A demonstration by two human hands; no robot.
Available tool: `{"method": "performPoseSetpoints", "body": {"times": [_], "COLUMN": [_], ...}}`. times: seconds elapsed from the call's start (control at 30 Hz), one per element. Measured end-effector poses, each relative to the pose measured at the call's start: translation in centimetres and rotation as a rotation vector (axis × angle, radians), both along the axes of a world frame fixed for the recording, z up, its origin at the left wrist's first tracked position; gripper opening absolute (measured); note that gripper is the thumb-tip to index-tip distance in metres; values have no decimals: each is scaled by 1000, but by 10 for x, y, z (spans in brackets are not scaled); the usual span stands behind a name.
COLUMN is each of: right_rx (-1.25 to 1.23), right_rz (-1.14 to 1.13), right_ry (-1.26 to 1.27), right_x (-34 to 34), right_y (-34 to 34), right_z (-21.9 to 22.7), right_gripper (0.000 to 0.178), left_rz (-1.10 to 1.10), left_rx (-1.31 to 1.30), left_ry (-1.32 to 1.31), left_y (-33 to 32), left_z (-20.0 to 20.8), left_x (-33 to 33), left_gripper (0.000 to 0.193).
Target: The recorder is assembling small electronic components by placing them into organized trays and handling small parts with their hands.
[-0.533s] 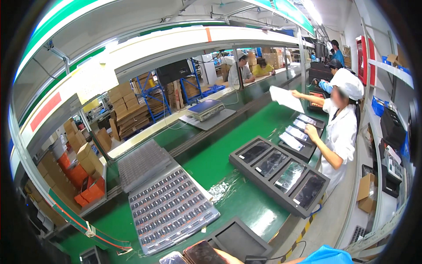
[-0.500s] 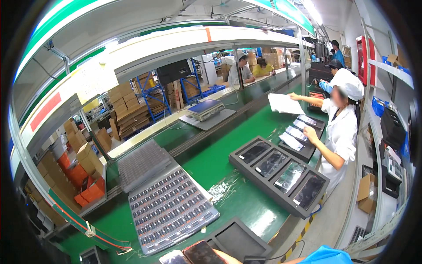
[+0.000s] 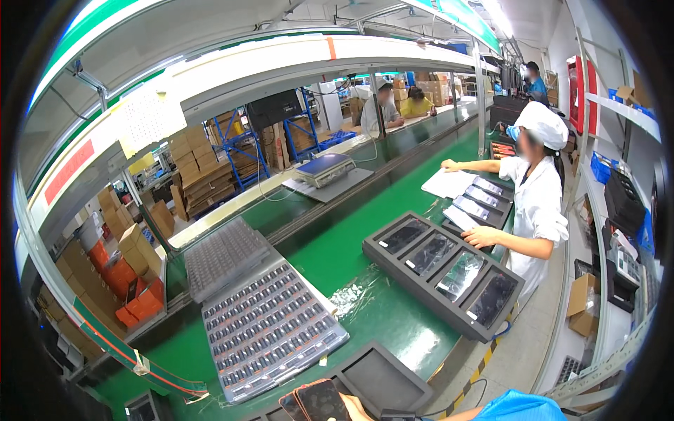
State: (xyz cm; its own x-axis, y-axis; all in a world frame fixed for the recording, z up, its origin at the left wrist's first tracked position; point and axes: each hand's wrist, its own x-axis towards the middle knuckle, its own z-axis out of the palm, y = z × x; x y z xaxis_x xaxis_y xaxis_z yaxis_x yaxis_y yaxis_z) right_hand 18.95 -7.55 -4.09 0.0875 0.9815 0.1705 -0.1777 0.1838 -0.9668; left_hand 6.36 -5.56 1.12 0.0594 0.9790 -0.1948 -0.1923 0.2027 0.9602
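At the lower edge my right hand (image 3: 357,408) holds a dark smartphone (image 3: 324,401) with an orange edge; its fingers are only partly in the picture. A blue sleeve (image 3: 523,407) shows at the end of that arm. Close beyond the hand lies a black foam tray (image 3: 425,388) with a recess in it. My left hand is not in view. A clear plastic tray (image 3: 338,338) with rows of small dark parts lies left of and beyond the phone. Farther right rests a black foam tray (image 3: 371,247) holding several dark phones in its slots.
Beyond stands a co-worker in a white coat (image 3: 537,200), hands on a white sheet and a tray of phones. An empty blister tray (image 3: 225,256) overlaps the parts tray. A scale (image 3: 326,170) sits across the green bench (image 3: 323,245). Shelves (image 3: 625,116) line the right side.
The phone in my right hand has shifted slightly right and up; a pale object beside it has left view. The co-worker has lowered the white sheet to the bench and put a hand on the phone tray.
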Motion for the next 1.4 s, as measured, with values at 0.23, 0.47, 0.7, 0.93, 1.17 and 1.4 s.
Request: {"method": "performPoseSetpoints", "body": {"times": [0.23, 0.47, 0.7, 0.93, 1.17, 1.4], "right_rx": [91, -17, 52, 108, 159, 191], "right_rz": [69, 118, -3, -30, -108, -116], "right_ry": [-81, 382, 296, 67, -217, -271], "right_x": [2, -2, -2, -3, -3, -3], "right_y": [15, 12, 11, 11, 14, 6], "right_z": [21, 28, 20, 30, 24, 36], "right_gripper": [96, 78, 68, 72, 70, 75], "left_rz": [-112, 13, 92, 86, 78, -100], "left_rx": [307, -16, -107, -159, -209, 13], "left_ry": [295, -8, -175, -274, -285, -45], "left_y": [36, 18, 19, 23, 22, 17], "left_z": [52, 32, -11, -20, -7, 14], "left_x": [-15, -3, -10, -11, -7, 0], "left_gripper": [70, 46, 35, 37, 42, 52]}}
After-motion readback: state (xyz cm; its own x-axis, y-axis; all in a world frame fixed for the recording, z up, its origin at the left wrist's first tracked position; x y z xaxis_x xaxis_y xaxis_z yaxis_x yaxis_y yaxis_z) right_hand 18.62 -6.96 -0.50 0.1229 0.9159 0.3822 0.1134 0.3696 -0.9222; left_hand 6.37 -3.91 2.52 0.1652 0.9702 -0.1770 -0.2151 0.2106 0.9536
